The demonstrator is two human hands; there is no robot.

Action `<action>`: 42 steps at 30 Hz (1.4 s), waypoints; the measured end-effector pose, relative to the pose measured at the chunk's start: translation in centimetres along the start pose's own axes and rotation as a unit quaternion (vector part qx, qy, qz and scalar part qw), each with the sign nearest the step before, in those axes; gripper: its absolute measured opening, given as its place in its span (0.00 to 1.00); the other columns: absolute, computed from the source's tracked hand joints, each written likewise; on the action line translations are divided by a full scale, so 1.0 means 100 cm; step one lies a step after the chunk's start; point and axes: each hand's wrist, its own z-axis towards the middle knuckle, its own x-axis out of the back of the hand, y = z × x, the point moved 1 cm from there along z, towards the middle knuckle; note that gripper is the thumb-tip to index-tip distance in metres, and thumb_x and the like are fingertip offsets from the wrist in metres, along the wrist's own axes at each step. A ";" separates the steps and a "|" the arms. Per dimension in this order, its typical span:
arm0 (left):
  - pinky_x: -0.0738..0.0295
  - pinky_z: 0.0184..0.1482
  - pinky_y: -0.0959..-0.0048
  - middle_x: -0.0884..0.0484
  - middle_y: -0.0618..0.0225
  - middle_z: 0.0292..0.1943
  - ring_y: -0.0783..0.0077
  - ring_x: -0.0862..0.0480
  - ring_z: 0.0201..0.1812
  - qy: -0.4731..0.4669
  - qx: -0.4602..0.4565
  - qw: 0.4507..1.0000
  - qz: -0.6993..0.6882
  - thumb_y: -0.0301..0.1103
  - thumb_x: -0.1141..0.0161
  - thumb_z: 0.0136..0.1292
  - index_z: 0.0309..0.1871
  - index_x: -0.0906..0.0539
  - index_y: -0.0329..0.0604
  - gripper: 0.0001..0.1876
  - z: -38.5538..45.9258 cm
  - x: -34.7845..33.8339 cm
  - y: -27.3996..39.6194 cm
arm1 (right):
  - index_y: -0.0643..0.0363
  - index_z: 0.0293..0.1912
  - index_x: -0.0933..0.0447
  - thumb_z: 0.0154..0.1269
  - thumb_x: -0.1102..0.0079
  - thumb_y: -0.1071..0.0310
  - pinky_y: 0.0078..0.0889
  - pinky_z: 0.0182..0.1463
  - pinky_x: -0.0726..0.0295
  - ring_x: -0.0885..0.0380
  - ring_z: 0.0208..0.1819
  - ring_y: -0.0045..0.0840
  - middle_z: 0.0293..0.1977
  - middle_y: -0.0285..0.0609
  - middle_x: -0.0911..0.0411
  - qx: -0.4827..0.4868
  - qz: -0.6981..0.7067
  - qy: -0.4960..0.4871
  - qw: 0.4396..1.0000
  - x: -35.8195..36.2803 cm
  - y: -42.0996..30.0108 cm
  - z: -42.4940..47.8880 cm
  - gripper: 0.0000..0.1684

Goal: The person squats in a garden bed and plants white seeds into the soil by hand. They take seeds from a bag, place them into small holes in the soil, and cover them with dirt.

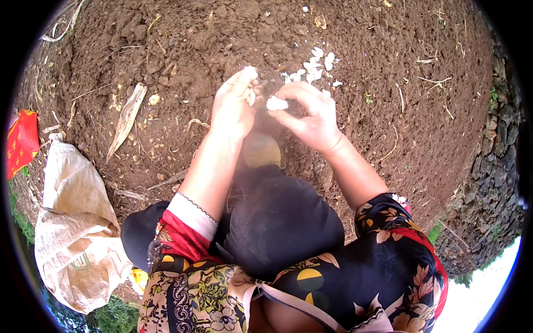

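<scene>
My left hand (234,102) is curled around several small white pieces (250,96), which look like garlic cloves. One more pale piece (250,72) shows at its fingertips, overexposed. Close by on the right, my right hand (313,113) pinches a larger white piece (276,103), apparently garlic too, between thumb and fingers. The two hands are slightly apart above the brown soil (200,45). Just beyond my right hand, a loose cluster of white cloves or husks (313,68) lies on the ground. Bright light hides fine detail on both hands.
A pale woven sack (79,224) lies at my left, with a red bag (23,143) bearing writing beyond it. A dry husk or wood strip (127,118) rests on the soil. My dark-clad knee (287,220) and shoe (262,150) are below my hands. Rough stone-like edging (491,183) runs along the right.
</scene>
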 end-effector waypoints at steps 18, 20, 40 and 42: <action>0.29 0.25 0.82 0.20 0.72 0.29 0.81 0.23 0.26 -0.088 0.012 0.985 0.151 0.31 0.38 0.61 0.44 0.22 0.40 0.10 -0.009 -0.010 0.002 | 0.60 0.40 0.20 0.57 0.34 0.64 0.20 0.40 0.24 0.24 0.33 0.14 0.29 0.34 0.20 -0.217 0.312 -0.076 0.922 -0.003 0.032 0.025 0.13; 0.29 0.25 0.82 0.20 0.72 0.29 0.81 0.23 0.26 -0.086 0.018 0.984 0.152 0.32 0.38 0.61 0.43 0.22 0.40 0.10 -0.008 -0.009 0.000 | 0.58 0.38 0.19 0.57 0.34 0.64 0.21 0.41 0.23 0.23 0.33 0.15 0.29 0.34 0.19 -0.219 0.292 -0.085 0.927 0.002 0.032 0.027 0.11; 0.29 0.27 0.82 0.22 0.72 0.28 0.81 0.24 0.27 -0.034 0.019 0.989 0.140 0.36 0.38 0.61 0.41 0.21 0.41 0.10 -0.003 -0.001 0.016 | 0.50 0.35 0.17 0.55 0.37 0.60 0.37 0.46 0.22 0.19 0.37 0.38 0.32 0.46 0.18 -0.242 -0.307 -0.025 0.920 0.035 0.186 0.104 0.08; 0.29 0.27 0.82 0.22 0.72 0.28 0.80 0.24 0.27 -0.032 0.023 0.990 0.138 0.36 0.38 0.61 0.41 0.21 0.41 0.10 -0.001 0.000 0.014 | 0.51 0.35 0.17 0.55 0.36 0.59 0.36 0.46 0.21 0.19 0.36 0.38 0.31 0.46 0.18 -0.239 -0.281 0.021 0.929 0.038 0.187 0.104 0.09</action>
